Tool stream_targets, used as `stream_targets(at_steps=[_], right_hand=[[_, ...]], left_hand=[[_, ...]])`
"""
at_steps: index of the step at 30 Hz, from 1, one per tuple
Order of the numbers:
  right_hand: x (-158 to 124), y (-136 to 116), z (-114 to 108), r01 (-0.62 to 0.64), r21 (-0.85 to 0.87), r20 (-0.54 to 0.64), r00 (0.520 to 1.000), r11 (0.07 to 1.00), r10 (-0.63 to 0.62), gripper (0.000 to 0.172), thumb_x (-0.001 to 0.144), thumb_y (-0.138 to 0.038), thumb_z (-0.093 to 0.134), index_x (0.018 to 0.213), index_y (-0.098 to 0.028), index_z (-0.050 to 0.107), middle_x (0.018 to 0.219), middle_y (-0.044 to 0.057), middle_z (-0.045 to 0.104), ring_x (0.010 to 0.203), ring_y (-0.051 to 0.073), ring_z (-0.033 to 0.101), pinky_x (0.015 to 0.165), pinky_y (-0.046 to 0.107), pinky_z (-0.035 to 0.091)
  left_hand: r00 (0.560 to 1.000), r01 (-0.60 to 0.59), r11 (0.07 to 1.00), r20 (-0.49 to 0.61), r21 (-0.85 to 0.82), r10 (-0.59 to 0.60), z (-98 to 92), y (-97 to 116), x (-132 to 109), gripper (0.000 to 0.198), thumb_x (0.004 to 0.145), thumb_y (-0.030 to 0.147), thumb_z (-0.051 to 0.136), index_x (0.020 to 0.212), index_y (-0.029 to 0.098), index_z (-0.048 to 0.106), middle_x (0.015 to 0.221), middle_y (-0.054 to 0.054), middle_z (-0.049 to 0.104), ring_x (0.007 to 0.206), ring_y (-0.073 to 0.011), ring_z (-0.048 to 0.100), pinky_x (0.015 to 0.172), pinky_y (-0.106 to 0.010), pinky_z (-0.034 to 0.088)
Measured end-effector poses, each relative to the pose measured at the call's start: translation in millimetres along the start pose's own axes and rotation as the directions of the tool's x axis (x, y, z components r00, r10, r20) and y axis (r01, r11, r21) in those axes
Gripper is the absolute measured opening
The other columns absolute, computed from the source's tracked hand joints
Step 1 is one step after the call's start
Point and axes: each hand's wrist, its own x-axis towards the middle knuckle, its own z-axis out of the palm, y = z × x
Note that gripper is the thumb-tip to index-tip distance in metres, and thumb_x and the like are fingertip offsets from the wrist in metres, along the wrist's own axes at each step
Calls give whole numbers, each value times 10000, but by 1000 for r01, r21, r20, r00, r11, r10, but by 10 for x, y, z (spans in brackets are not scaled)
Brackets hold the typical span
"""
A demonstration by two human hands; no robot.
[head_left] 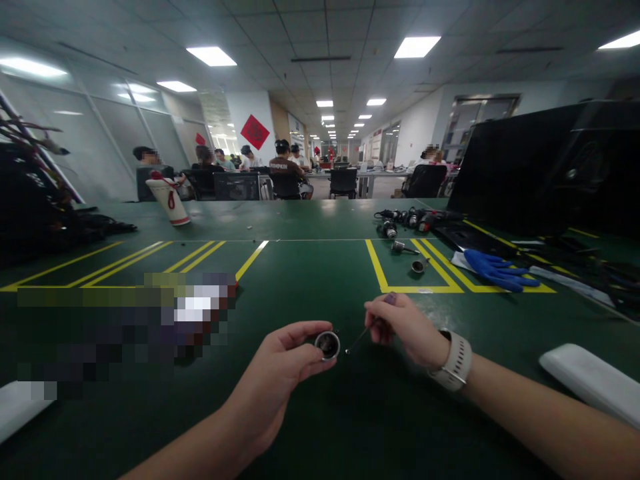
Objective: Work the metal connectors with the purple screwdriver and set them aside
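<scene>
Surface (310, 283) in dark green spreads beneath the left hand (280, 370) and right hand (407, 328): the former pinches a raised round metal part (327, 345), open end showing; the latter pinches a thin-shafted tool (361, 337), tip near but apart. Lining these up seems the step in hand; the next move calls for steadiness and fine aim.

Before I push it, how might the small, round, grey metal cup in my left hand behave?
The cup in your left hand could roll if on its side, given its circular rim. It's probably stiff, since the rim looks metallic.
</scene>
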Motion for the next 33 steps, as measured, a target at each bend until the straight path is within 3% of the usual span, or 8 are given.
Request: stream_targets(at_steps=[6, 10, 13, 16, 19, 22, 27, 33], right_hand=[[-35, -90, -13, -26, 204, 37, 999, 979, 19, 295, 807, -369, 473, 613, -152, 516, 454, -48, 478, 407, 66, 440, 425, 188, 317], [-212, -256, 60, 196, 233, 38, 977, 953, -210, 303, 820, -362, 491, 609, -151, 542, 470, -31, 506, 422, 75, 458, 419, 192, 336], [-355, -302, 140, 440, -44, 104, 895, 897, -434, 296, 846, -331, 475, 632, -151, 572, 508, -18, 539, 470, 95, 508, 465, 213, 399], [-477, -317, 215, 638, -376, 196, 764, 673, -615, 290, 860, -239, 433, 630, -141, 580, 541, 8, 559, 505, 108, 513, 503, 237, 401], [-566, -337, 276, 724, -519, 301, 652, 454, -696, 258, 844, -160, 410, 640, -136, 567, 564, 31, 564, 532, 116, 498, 523, 249, 375], [-624, -352, 320, 754, -567, 391, 601, 332, -697, 220, 822, -123, 400, 663, -140, 551, 571, 35, 551, 546, 123, 489, 522, 253, 352], [-665, -364, 353, 765, -583, 430, 576, 273, -695, 188, 799, -110, 413, 663, -145, 537, 578, 34, 551, 545, 127, 486, 522, 256, 336], [-634, -387, 300, 738, -539, 360, 637, 405, -682, 238, 841, -129, 394, 659, -137, 545, 561, 28, 540, 534, 118, 486, 520, 247, 344]], left_hand=[[999, -22, 1000, 24, 9, 21, -29, -29, 23, 272, 672, 39, 602, 927, 113, 663, 951, -95, 682, 897, -218, 639, 857, -365, 506], [999, -49, 998, 21, 37, 48, -27, -45, 30, 298, 637, 61, 641, 928, 122, 663, 902, -78, 686, 878, -218, 636, 879, -386, 478], [996, -81, 995, 33, 51, 79, -26, -60, 28, 307, 609, 85, 668, 913, 132, 669, 869, -71, 694, 874, -224, 634, 875, -393, 463], [995, -99, 993, 31, 70, 97, -31, -77, 28, 304, 597, 121, 689, 900, 135, 673, 825, -65, 700, 825, -216, 642, 838, -376, 466], [994, -111, 989, 23, 100, 109, -33, -89, 30, 304, 591, 133, 703, 893, 136, 671, 795, -58, 706, 760, -192, 644, 773, -331, 473], [992, -129, 984, 25, 119, 127, -22, -90, 25, 294, 579, 112, 707, 870, 134, 668, 762, -49, 714, 728, -167, 639, 706, -271, 467], [989, -149, 978, 7, 142, 150, 8, -82, 3, 248, 588, 91, 686, 832, 130, 665, 708, -34, 718, 679, -142, 637, 659, -233, 457], [986, -164, 970, 15, 179, 164, -2, -102, 5, 257, 598, 85, 681, 848, 142, 664, 750, -36, 731, 724, -146, 648, 683, -229, 463]])
